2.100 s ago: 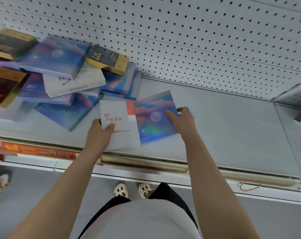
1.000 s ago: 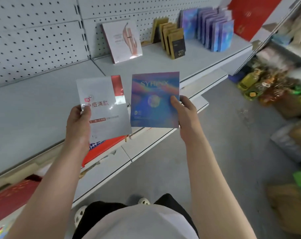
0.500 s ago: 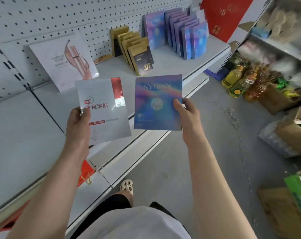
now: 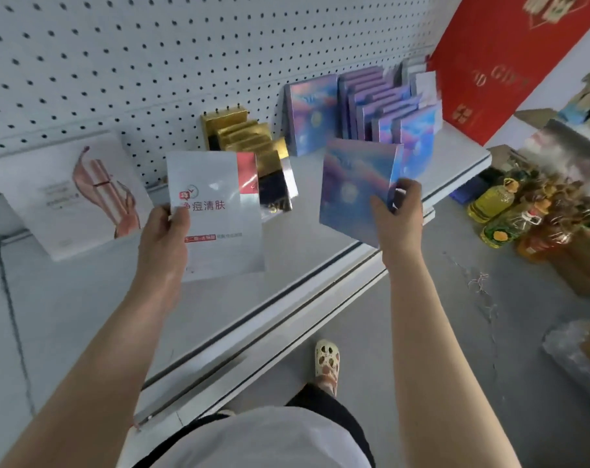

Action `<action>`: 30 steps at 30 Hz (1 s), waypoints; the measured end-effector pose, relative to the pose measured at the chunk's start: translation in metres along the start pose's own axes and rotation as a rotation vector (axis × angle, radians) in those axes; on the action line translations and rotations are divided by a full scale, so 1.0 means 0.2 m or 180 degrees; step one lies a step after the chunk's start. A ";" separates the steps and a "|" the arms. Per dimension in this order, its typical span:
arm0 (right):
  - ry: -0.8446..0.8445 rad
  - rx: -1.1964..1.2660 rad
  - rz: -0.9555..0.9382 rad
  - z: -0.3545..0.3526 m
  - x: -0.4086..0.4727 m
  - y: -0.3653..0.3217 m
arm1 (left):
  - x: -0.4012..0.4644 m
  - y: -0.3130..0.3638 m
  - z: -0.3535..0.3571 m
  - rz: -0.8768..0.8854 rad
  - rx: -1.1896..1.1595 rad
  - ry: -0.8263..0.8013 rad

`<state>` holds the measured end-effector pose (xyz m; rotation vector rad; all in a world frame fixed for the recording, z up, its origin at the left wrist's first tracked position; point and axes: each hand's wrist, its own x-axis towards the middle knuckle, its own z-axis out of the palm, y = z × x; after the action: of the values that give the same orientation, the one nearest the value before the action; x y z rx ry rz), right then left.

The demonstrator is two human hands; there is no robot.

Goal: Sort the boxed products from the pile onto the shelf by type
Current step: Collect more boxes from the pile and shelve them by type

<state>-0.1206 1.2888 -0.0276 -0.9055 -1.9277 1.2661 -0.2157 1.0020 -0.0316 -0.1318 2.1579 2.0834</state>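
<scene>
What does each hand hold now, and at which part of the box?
The left hand holds the white box at its lower left edge; the right hand holds the iridescent blue box at its lower right corner.

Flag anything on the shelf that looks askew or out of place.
Nothing clearly misplaced: gold boxes and iridescent blue boxes stand grouped by type. The large white box with a pink swirl leans back against the pegboard.

Two white boxes [image 4: 216, 214], one of them held; about eight blue boxes [image 4: 354, 187]; roughly five gold boxes [image 4: 243, 136]; one red box [image 4: 509, 59]; three oil bottles [image 4: 489, 201].
</scene>
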 end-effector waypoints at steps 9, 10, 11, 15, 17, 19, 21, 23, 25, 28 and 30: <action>-0.1448 0.0098 -0.0639 0.34 0.93 0.09 | 0.12 -0.02 0.53 -0.0169 -0.0434 0.0937; -0.1592 0.0098 -0.0670 0.37 0.99 0.09 | 0.12 -0.02 0.59 -0.0166 -0.0432 0.1015; -0.1700 0.0026 -0.0769 0.40 1.05 0.08 | 0.11 -0.02 0.64 -0.0166 -0.0423 0.1107; -0.2178 -0.0523 -0.1512 0.46 1.23 0.01 | 0.10 -0.01 0.79 -0.0229 -0.0425 0.1391; -0.2332 -0.0819 -0.1845 0.48 1.31 -0.03 | 0.10 -0.01 0.83 -0.0279 -0.0409 0.1475; -0.2398 -0.0879 -0.2076 0.49 1.38 -0.06 | 0.10 0.00 0.86 -0.0282 -0.0422 0.1546; -0.2510 -0.0937 -0.2316 0.50 1.43 -0.10 | 0.11 0.01 0.87 -0.0257 -0.0398 0.1574; -0.2638 -0.1361 -0.2684 0.52 1.48 -0.14 | 0.12 0.03 0.89 -0.0222 -0.0370 0.1587; -0.2634 -0.1759 -0.2847 0.56 1.53 -0.17 | 0.12 0.04 0.90 -0.0187 -0.0404 0.1614; -0.2601 -0.1886 -0.2790 0.64 1.60 -0.17 | 0.13 0.07 0.92 -0.0158 -0.0411 0.1594; -0.2727 -0.1666 -0.2725 0.68 1.64 -0.17 | 0.13 0.08 0.93 -0.0115 -0.0387 0.1544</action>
<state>-0.4170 1.4824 0.0077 0.3982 -2.9007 0.6332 -0.2362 1.1883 -0.0268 -0.7548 2.2385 2.3494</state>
